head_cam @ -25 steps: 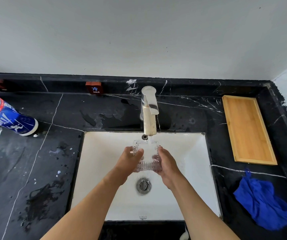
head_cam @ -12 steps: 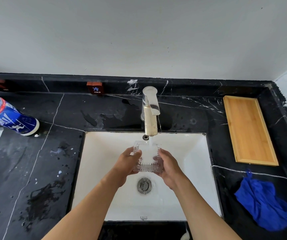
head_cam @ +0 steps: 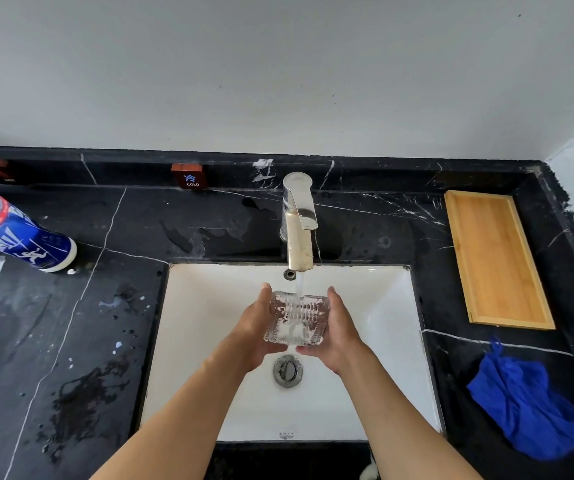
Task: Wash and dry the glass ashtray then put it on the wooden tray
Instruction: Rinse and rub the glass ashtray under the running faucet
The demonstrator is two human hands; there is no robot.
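Note:
The clear ribbed glass ashtray (head_cam: 296,317) is held over the white sink (head_cam: 389,306), tilted toward me under the running water from the steel tap (head_cam: 298,223). My left hand (head_cam: 251,332) grips its left side and my right hand (head_cam: 339,327) grips its right side. Water spills off the lower edge toward the drain (head_cam: 288,370). The wooden tray (head_cam: 497,258) lies on the black counter at the right, with nothing on it. A crumpled blue cloth (head_cam: 528,407) lies in front of the tray.
A blue and white cleaner bottle (head_cam: 19,233) stands on the black marble counter (head_cam: 71,323) at the far left. A small red "COLD" tag (head_cam: 188,176) sits on the back ledge. Wet patches mark the counter left of the sink.
Both hands have turned the ashtray, tipping its face more toward me under the stream. It stays in the same spot over the drain.

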